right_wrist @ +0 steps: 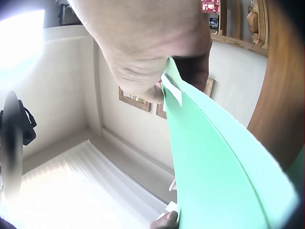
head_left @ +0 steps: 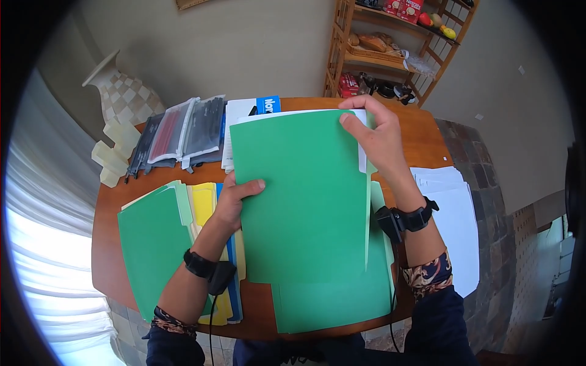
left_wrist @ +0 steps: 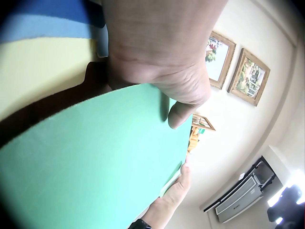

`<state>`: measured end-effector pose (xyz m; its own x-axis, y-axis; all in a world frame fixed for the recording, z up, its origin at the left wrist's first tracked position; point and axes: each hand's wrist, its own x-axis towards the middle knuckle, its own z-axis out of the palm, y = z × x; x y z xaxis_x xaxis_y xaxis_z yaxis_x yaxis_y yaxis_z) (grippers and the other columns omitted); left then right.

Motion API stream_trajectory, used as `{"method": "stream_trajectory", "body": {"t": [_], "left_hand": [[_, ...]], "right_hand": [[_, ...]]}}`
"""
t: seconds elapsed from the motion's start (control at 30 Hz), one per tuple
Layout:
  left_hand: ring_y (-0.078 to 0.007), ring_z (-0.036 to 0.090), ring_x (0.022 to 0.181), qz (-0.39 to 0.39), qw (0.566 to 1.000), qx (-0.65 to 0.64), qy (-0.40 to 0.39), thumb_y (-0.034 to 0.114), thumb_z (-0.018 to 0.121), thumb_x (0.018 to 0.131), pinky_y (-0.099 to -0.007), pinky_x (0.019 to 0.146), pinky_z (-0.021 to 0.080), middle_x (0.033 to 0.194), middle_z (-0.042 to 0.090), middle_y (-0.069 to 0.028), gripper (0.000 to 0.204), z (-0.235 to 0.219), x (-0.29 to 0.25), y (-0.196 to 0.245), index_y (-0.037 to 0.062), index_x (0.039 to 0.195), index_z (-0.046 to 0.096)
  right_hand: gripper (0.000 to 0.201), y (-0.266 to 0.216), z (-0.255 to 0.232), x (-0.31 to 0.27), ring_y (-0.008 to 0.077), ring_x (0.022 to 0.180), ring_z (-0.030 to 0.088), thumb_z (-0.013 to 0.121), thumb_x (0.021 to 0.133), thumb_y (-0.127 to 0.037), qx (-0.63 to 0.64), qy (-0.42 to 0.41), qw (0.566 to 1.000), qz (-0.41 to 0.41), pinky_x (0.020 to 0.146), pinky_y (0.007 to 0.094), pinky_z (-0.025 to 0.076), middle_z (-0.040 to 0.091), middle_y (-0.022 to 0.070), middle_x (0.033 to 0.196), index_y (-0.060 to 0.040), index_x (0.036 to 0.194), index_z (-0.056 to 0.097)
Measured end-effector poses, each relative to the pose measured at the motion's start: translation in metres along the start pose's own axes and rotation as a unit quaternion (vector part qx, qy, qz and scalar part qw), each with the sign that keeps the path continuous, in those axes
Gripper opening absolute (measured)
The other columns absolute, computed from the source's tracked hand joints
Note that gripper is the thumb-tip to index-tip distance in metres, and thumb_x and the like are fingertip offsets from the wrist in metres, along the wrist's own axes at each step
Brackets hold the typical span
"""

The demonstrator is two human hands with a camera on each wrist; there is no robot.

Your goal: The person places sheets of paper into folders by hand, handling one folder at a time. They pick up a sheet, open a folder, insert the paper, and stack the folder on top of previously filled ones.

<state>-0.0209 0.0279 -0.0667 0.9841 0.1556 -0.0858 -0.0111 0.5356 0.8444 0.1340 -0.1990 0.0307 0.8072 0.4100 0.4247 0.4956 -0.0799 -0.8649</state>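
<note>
A green file folder with white paper showing at its top and right edge is held up over the table. My left hand grips its left edge, thumb lying across the front. At the top right corner my right hand pinches the folder, thumb in front and fingers behind. The left wrist view shows the left thumb flat on the green cover. Below the held folder, another green folder lies near the table's front edge, partly hidden by it.
A stack of green, yellow and blue folders lies at the left. White sheets lie at the right. Zippered pouches and a blue-and-white pack sit at the back of the wooden table. Beyond stands a shelf rack.
</note>
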Motion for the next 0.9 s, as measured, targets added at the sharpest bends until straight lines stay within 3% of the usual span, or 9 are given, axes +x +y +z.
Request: {"method": "stream_trajectory", "body": {"t": [0.27,0.43,0.5,0.63,0.8,0.9], "left_hand": [[-0.0166,0.067,0.084,0.012,1.0,-0.008,-0.028,0.006,0.067,0.082,-0.0303,0.075,0.059,0.1,0.064,-0.008,0.04,-0.005,0.002,0.0,0.0003,0.12,0.056],[-0.0215,0.065,0.099,0.024,0.999,-0.04,-0.024,0.014,0.067,0.081,-0.0347,0.087,0.058,0.112,0.061,-0.012,0.059,-0.008,0.0,0.004,-0.0003,0.135,0.047],[-0.0252,0.061,0.112,0.006,0.996,-0.091,-0.013,0.017,0.066,0.081,-0.038,0.096,0.054,0.123,0.058,-0.0145,0.071,-0.015,0.002,0.005,0.0017,0.144,0.038],[-0.0278,0.061,0.111,0.013,0.991,-0.129,-0.008,0.017,0.066,0.08,-0.0409,0.099,0.051,0.122,0.059,-0.0151,0.072,-0.017,0.004,0.011,0.0053,0.145,0.04],[-0.0301,0.057,0.117,0.048,0.99,-0.123,-0.042,0.012,0.067,0.076,-0.0428,0.103,0.049,0.131,0.052,-0.0157,0.092,-0.01,0.005,0.019,0.0151,0.157,0.024],[-0.0306,0.057,0.117,0.039,0.993,-0.112,-0.018,0.01,0.067,0.075,-0.0436,0.104,0.048,0.131,0.052,-0.0153,0.09,-0.015,0.005,0.017,0.0135,0.155,0.026]], "right_hand": [[0.024,0.006,0.0,0.001,0.0088,0.072,0.062,0.066,0.086,-0.008,0.001,-0.016,0.999,-0.027,0.064,0.025,0.05,0.067,0.0026,0.086,-0.0044,0.11,0.069],[0.023,-0.004,0.002,-0.002,0.009,0.073,0.063,0.066,0.086,-0.007,0.024,-0.03,0.998,0.042,0.065,0.0248,0.05,0.067,0.0028,0.086,-0.0036,0.108,0.069],[0.022,0.0,0.004,-0.003,0.009,0.073,0.063,0.066,0.086,-0.006,0.03,-0.034,0.998,0.035,0.066,0.0248,0.05,0.068,0.0029,0.087,-0.0035,0.108,0.069],[0.023,0.001,0.007,-0.007,0.0089,0.074,0.063,0.066,0.086,-0.005,0.039,-0.057,0.995,0.067,0.066,0.025,0.051,0.068,0.0031,0.089,-0.0037,0.108,0.07],[0.023,0.005,0.015,-0.01,0.0088,0.073,0.064,0.066,0.086,-0.005,0.047,-0.092,0.991,0.088,0.066,0.024,0.051,0.069,0.0029,0.088,-0.0036,0.109,0.069],[0.026,0.009,0.018,-0.012,0.0087,0.072,0.064,0.067,0.086,-0.007,0.062,-0.1,0.988,0.105,0.065,0.0234,0.05,0.068,0.003,0.086,-0.0039,0.113,0.069]]}}
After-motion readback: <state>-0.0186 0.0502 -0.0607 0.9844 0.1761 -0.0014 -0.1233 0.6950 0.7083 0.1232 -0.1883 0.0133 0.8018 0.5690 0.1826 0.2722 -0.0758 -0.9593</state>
